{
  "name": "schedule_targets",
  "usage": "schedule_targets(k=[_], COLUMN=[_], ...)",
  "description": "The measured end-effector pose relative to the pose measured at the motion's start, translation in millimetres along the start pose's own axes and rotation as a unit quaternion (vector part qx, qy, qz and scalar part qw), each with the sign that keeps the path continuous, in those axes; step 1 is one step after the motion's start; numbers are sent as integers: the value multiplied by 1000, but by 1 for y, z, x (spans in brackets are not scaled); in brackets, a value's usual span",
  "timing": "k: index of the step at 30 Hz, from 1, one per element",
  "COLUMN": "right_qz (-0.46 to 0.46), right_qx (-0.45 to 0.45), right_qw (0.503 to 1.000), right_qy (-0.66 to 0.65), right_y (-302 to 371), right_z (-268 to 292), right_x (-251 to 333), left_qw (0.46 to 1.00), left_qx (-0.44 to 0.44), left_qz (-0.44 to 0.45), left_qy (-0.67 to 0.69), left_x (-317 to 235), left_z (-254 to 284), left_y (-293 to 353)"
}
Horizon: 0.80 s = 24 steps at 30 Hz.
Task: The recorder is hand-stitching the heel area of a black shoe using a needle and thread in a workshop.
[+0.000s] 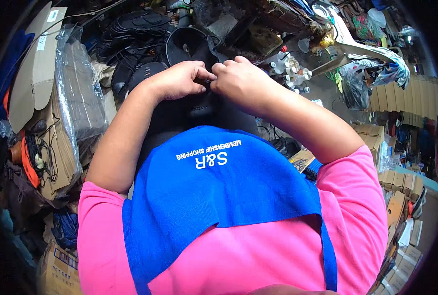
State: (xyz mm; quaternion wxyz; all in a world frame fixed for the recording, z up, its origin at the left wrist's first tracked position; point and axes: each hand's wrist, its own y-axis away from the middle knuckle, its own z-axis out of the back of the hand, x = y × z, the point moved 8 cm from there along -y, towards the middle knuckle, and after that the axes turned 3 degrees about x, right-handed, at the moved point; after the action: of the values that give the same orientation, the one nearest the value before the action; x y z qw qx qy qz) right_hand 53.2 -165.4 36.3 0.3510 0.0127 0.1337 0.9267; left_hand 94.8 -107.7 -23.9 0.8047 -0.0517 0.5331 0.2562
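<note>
Both of my hands meet at the top middle, over dark things on my lap. My left hand (179,81) is closed, its thumb and finger pinching at the edge of a black piece with a curved, open rim that looks like a shoe upper (187,42). Facing it, my right hand (238,81) has its fingers curled in a pinch at the same edge, nearly touching the left. What lies right between the fingertips is too dark and small to make out. Below the hands sits a black item with a line of stitching (199,109), partly in shadow.
Black shoe-like pieces (135,32) are heaped beyond my left hand. Several small white bottles (295,71) stand to the right of my right hand. Flattened cardboard (37,69) and a plastic-wrapped stack (81,83) rise on the left. Cardboard boxes (371,137) line the right.
</note>
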Motion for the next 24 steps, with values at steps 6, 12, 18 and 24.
schedule_targets(k=[6, 12, 18, 24], right_qz=[5, -21, -101, -165], right_qx=[-39, -27, -64, -25], right_qw=[998, 994, 916, 800], right_qy=[-57, -108, -384, -576], right_y=[-1, -2, 4, 29], right_z=[-3, -5, -35, -64], right_x=[-14, -12, -46, -62], left_qw=[997, 994, 965, 912], left_qx=[-72, -109, -248, -375], left_qz=[12, 9, -11, 10], left_qy=[-7, -11, -81, -164], left_x=[3, 12, 2, -30], left_z=[9, 11, 20, 1], left_y=[-2, -4, 14, 82])
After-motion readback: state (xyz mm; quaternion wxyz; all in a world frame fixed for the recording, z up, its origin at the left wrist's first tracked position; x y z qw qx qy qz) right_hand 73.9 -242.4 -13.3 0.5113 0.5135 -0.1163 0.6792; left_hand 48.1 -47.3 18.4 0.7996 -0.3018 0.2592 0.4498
